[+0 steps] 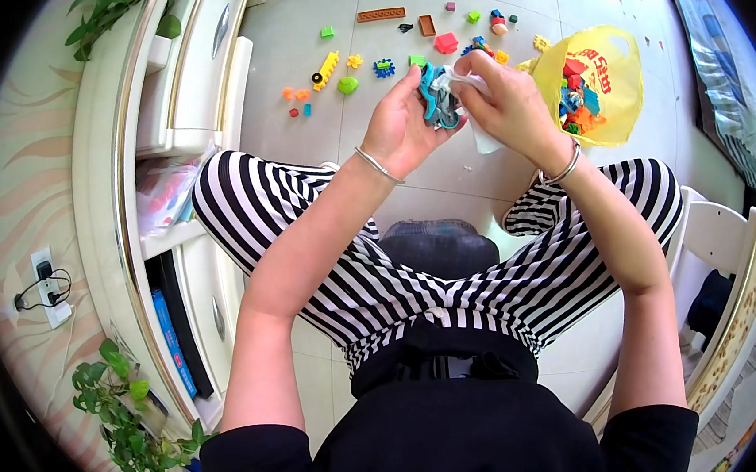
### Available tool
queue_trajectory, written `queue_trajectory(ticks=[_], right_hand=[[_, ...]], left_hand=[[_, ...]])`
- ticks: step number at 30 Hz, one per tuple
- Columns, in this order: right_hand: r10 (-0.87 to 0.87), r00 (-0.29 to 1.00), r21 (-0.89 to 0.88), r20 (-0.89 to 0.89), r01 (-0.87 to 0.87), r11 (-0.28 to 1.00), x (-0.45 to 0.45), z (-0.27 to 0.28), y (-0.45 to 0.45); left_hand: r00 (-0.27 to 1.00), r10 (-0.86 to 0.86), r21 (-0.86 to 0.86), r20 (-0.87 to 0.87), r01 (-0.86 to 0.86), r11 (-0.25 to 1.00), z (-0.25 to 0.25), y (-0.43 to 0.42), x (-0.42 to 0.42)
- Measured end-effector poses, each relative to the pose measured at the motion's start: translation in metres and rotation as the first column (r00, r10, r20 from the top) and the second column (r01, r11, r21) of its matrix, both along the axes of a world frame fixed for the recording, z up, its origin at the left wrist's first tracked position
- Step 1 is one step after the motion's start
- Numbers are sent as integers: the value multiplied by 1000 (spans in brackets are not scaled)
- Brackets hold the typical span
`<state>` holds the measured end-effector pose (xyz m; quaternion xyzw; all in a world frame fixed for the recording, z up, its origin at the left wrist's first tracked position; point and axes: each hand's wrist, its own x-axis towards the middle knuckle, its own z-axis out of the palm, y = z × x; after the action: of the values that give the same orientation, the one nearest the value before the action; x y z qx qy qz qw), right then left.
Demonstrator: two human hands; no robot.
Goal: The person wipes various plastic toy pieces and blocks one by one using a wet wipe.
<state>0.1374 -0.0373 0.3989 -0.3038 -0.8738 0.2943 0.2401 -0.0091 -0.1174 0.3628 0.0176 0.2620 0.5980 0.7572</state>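
Note:
A teal and grey toy piece [429,99] rests in my left hand [395,133], with the thumb against its edge; its exact kind cannot be made out. My right hand [510,106] pinches a white wipe [484,139], which touches the toy and hangs down below the fingers. Beyond my hands, loose toy pieces lie on the floor: a yellow bar-shaped piece [326,70], a round green piece [347,86], a blue gear [384,69], a pinkish-red block [445,43] and a long brown brick [381,14].
To the right stands an open yellow plastic bag [622,84] holding many colourful toy pieces [578,109]. A white drawer cabinet [197,82] lines the left side. A dark stool [439,247] is between my legs, and a white chair [717,236] is at the right.

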Motion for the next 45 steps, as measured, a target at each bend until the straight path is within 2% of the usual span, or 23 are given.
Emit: queue_trajectory(ticks=[1,4,7,11,13,14,18,20,21,25,29,31,33,36,38,41,42,44,45], right_hand=[[0,1000,0,-1,0,1000,1,-1,-1],[181,983,95,-9,-179,979,4,-8,-12],[298,948,48,110,-304,951,10,-3,-26],[210,977,24,26,-211,977,10,8,-18],[57,997,-8,-43,-57,998,7,5,-8],[47,996,-14,-72,-48,999,6,4,-5],[111,993,4,-35,-111,994,10,0,-10],[180,982,116,50,-185,976,14,-4,-12],[181,982,118,50,-186,976,14,-2,-12],[135,990,89,-33,-132,987,10,10,-13],[126,988,131,-89,-114,985,8,2,-8],[77,996,126,-50,-70,990,13,1,-2],[26,1000,124,-9,-25,992,14,4,0],[24,997,100,-71,-16,995,13,13,-4],[174,979,198,-106,-151,968,11,13,-10],[77,997,192,-17,-72,979,12,6,-5],[26,999,190,-43,-18,982,12,6,-1],[33,996,177,-81,-18,984,12,10,3],[34,993,158,-117,-15,987,13,13,4]], left_hand=[[1000,0,0,-1,0,1000,0,0,0],[999,54,-14,-7,-54,998,-4,2,-4],[997,60,32,43,-61,998,-9,1,-13],[997,76,10,27,-76,997,-9,3,-8],[997,65,2,35,-65,998,-4,3,-1],[998,60,23,23,-60,998,-2,3,3],[997,76,19,32,-77,997,-5,2,-1],[996,87,23,32,-88,996,-5,3,-6],[995,92,24,34,-93,995,-4,3,-7],[1000,15,47,1,-15,999,-3,3,-3],[999,17,54,-36,-15,998,-4,2,4],[1000,-1,163,-18,4,987,-9,2,-4],[998,15,173,-57,-5,985,-8,3,-8],[988,53,162,-146,-29,986,-1,5,-1],[977,72,138,-200,-45,989,-4,5,4],[987,96,150,-125,-77,986,-7,6,2],[986,112,135,-123,-96,986,-3,5,-1],[984,129,122,-120,-114,986,0,7,-3],[966,146,162,-213,-112,980,0,8,-3]])
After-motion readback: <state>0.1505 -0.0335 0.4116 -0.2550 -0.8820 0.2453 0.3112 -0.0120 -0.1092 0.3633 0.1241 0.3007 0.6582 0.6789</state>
